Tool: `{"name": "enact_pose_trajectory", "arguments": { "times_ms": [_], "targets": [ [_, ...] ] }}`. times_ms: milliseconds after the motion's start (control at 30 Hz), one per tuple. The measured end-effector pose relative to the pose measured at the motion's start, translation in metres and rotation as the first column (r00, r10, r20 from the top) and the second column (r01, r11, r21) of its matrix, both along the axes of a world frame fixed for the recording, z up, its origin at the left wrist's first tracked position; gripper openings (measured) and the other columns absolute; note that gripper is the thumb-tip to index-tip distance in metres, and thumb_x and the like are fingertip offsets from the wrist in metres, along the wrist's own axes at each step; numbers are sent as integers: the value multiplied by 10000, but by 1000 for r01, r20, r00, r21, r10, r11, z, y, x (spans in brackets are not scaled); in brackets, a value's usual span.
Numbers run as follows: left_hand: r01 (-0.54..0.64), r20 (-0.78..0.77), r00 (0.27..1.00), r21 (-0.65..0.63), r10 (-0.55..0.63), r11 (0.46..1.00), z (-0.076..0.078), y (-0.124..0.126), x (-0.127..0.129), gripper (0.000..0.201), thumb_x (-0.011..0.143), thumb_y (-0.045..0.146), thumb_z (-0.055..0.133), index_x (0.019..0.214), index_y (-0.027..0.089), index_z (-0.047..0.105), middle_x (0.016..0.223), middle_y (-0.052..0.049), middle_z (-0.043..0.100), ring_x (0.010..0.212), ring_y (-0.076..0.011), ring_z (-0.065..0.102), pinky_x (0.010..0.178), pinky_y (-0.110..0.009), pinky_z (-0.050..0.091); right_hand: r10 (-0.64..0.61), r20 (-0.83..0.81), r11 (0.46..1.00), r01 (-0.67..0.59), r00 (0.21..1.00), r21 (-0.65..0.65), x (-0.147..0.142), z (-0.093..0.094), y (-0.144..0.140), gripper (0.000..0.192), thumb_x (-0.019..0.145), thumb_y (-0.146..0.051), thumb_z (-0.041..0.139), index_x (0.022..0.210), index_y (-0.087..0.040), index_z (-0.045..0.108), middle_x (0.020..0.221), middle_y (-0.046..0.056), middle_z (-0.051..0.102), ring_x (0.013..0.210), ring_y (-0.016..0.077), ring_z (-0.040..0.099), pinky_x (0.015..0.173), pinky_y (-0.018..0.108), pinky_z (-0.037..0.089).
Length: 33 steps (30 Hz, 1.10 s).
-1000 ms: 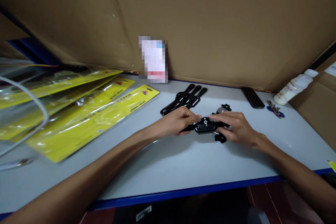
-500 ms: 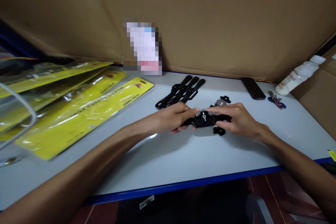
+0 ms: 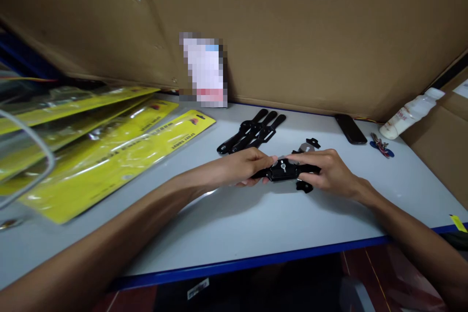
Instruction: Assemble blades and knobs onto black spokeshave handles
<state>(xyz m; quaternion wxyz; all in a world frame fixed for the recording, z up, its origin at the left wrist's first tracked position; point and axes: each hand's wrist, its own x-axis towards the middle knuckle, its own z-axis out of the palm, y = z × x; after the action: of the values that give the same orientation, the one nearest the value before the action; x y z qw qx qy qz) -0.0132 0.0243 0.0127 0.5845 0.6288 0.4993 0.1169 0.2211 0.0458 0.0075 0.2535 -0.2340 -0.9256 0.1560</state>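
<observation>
Head view shows the left hand and right hand both gripping a black clamp, with black straps just beyond the left hand.

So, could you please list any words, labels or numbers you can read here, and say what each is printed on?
None can be read for certain.
Yellow packets: a line of dark print and a small red mark, too blurred to read.
White bottle: reddish label print, too small to read.
Card against the cardboard wall: pixelated, unreadable.
Black part held by the left hand and right hand: no visible text.
</observation>
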Motion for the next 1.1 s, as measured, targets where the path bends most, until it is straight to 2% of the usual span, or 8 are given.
{"name": "enact_pose_trajectory", "arguments": {
  "times_ms": [267,600,867,1100],
  "targets": [
    [17,13,1000,41,-18,999,-3,0,-2,452,948,521,393,665,196,528,441,64,339,391,-85,249,399,-224,185,2,-8,1000,-2,1000,-19,2,-3,1,403,868,-130,587,1237,-263,684,955,-6,770,726,128,655,660,252,470],
    [32,44,998,119,-38,992,-7,0,-4,451,918,560,435,687,190,550,465,74,339,414,-85,262,416,-227,204,-22,1,999,22,1000,-34,3,-2,0,376,866,-139,585,1216,-219,695,972,16,767,723,123,646,656,259,475],
    [46,22,999,96,-48,994,-6,1,-3,452,936,525,389,666,197,543,437,70,333,389,-89,252,407,-232,206,-5,16,1000,5,1000,-15,2,-2,0,401,856,-103,578,1227,-211,687,968,19,771,744,132,657,683,258,476],
    [51,12,999,127,-53,991,-6,1,-4,454,947,518,374,684,192,547,452,70,344,404,-88,265,422,-230,221,-11,2,999,11,1000,-36,2,0,-1,430,838,-82,574,1226,-232,685,989,11,769,742,132,656,680,254,476]
  ]
}}
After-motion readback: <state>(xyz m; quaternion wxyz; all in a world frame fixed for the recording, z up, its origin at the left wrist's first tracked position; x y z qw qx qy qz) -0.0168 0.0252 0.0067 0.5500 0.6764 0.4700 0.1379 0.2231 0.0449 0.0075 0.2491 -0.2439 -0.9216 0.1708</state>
